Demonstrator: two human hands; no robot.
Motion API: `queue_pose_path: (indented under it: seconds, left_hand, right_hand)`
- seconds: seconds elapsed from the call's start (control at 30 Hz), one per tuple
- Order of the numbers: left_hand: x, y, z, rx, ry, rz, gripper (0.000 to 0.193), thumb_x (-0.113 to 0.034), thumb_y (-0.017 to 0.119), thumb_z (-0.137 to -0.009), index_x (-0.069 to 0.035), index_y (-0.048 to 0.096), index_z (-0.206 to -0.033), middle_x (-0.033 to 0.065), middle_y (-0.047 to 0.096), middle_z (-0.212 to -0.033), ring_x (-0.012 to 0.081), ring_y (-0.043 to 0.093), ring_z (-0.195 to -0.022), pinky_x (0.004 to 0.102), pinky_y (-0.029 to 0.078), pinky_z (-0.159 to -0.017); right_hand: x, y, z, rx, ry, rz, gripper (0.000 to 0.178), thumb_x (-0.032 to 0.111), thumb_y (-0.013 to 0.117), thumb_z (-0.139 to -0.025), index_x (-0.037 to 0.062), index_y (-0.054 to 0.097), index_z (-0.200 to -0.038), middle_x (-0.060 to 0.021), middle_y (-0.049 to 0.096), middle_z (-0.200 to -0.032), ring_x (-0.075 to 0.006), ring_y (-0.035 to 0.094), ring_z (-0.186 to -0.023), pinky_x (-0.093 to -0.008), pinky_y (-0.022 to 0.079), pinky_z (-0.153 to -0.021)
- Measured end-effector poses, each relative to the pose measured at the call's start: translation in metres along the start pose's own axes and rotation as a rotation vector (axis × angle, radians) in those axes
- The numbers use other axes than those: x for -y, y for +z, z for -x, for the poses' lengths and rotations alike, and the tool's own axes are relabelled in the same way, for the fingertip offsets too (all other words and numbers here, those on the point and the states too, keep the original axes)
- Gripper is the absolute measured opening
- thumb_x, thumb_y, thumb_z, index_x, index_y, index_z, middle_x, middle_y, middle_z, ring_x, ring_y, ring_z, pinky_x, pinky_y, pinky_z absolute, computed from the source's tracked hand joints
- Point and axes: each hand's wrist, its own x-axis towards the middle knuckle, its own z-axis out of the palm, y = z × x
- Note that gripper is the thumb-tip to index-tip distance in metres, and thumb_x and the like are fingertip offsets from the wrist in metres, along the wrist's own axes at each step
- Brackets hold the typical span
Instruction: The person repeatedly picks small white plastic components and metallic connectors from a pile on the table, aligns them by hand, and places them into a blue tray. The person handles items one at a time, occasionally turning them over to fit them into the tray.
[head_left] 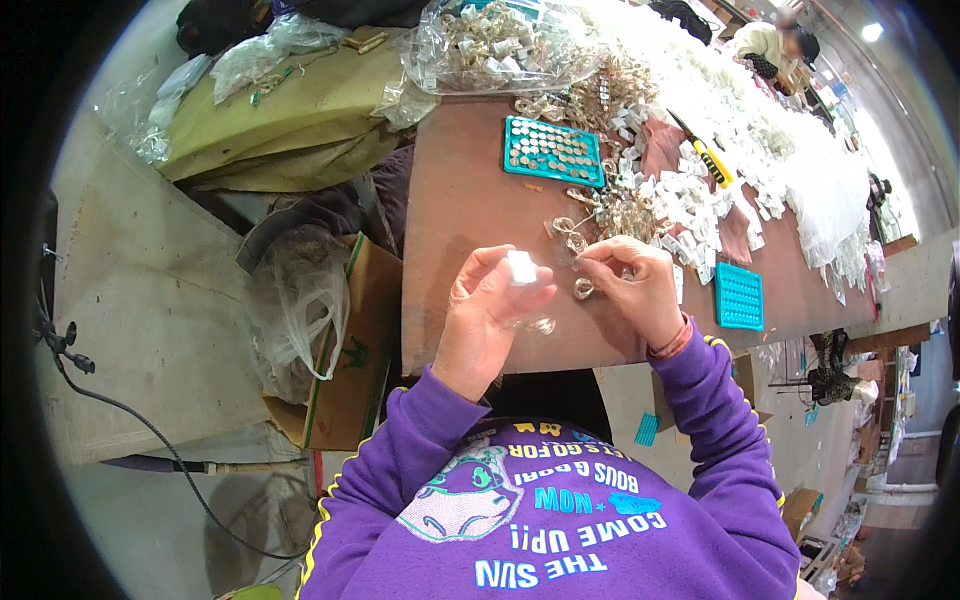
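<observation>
My left hand [480, 325] is closed around a small white tag-like piece [521, 267], held between thumb and fingers above the brown table [455, 215]. A shiny, clear bit [540, 325] hangs just below its fingers. To the right, my right hand [637, 285] is pinched, thumb against fingertips; whatever lies between them is too small to make out. Close to those fingertips are gold-coloured loops [572, 240], and a single loop [583, 288] is beneath the hand. Behind it spreads a heap of similar gold-coloured pieces [625, 208] with white tags.
A teal tray [553, 152] of small round pieces lies farther back; another teal tray [739, 297] sits right. A yellow-handled cutter [712, 162] rests on white tags. A clear bag [510, 50] stands at the back. Left are a cardboard box [350, 350] and a plastic bag [300, 300].
</observation>
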Motion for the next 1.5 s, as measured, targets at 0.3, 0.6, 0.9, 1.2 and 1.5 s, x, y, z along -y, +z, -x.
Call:
queue_pose_path:
  seconds: [0.3,0.6,0.9,1.2,1.5]
  left_hand:
    - [0.008,0.017,-0.001,-0.131,-0.144,0.321,0.021,-0.015,0.053,-0.1,-0.004,0.057,-0.117,0.0097,0.063,-0.113,0.0273,0.058,-0.116,0.0379,0.052,-0.098]
    - [0.017,0.031,-0.003,-0.13,-0.026,-0.048,0.02,-0.015,0.055,-0.099,-0.003,0.056,-0.115,0.0087,0.064,-0.107,0.0215,0.064,-0.103,0.0339,0.054,-0.093]
    - [0.016,0.018,-0.01,-0.036,-0.091,-0.237,0.025,-0.018,0.054,-0.1,0.001,0.055,-0.117,0.0103,0.065,-0.103,0.0209,0.066,-0.097,0.0372,0.055,-0.089]
    - [0.015,0.011,-0.01,0.01,-0.149,-0.179,0.026,-0.017,0.054,-0.1,0.002,0.057,-0.117,0.0114,0.065,-0.106,0.0198,0.066,-0.096,0.0379,0.054,-0.09]
    - [0.018,0.01,-0.009,-0.006,-0.125,-0.192,0.025,-0.016,0.057,-0.099,0.002,0.058,-0.116,0.0091,0.064,-0.108,0.0156,0.063,-0.099,0.0338,0.054,-0.088]
  right_hand:
    - [0.01,0.026,0.017,-0.072,0.153,-0.566,0.011,0.004,0.068,-0.087,-0.0036,0.068,-0.095,-0.0016,0.066,-0.085,-0.0059,0.06,-0.072,-0.0207,0.049,-0.065]
    - [0.015,0.014,0.022,-0.091,0.155,-0.404,0.007,0.002,0.066,-0.089,-0.0037,0.067,-0.091,-0.0035,0.068,-0.081,-0.0057,0.062,-0.075,-0.0217,0.051,-0.067]
    - [0.013,0.002,0.016,-0.052,0.16,-0.488,0.004,0.0,0.058,-0.094,-0.0031,0.06,-0.093,-0.0064,0.066,-0.081,-0.0103,0.064,-0.074,-0.024,0.053,-0.069]
    - [0.019,0.016,0.014,-0.135,-0.075,-0.065,0.007,-0.001,0.064,-0.084,0.0012,0.06,-0.089,-0.0105,0.062,-0.076,-0.0209,0.062,-0.063,-0.0296,0.049,-0.059]
    - [0.018,0.019,0.016,-0.133,-0.248,0.154,0.016,0.0,0.066,-0.082,0.0033,0.056,-0.093,-0.0127,0.059,-0.083,-0.0312,0.062,-0.07,-0.0355,0.05,-0.06]
